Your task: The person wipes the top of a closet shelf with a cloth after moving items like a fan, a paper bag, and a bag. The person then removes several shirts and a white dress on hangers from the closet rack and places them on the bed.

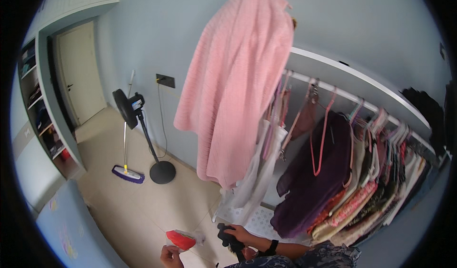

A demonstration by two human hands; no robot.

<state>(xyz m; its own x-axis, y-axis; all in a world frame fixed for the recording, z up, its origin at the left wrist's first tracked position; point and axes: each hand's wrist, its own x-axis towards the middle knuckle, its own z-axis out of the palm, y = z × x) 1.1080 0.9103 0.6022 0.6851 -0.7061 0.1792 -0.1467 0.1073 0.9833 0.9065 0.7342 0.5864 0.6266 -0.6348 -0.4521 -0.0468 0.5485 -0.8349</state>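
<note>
At the bottom edge, my left hand [172, 257] has its fingers closed on a small red item [181, 240] with clear plastic at its right end; its exact kind cannot be made out. To the right of it, my right hand [240, 234] grips a black lobed object [227, 236], whose kind is also unclear. A black band [272, 247] circles my right wrist. The two hands are apart, low over the tiled floor. Nearest my right hand is the foot of the clothes rack, with a white patterned shelf [259, 226].
A pink towel-like cloth [238, 77] drapes over the rack's left end. Several garments, including a dark purple one [316, 182], hang from the white rail [352, 96]. A black standing fan [163, 172] and a purple mop [128, 174] stand at left, near a blue bed [78, 230].
</note>
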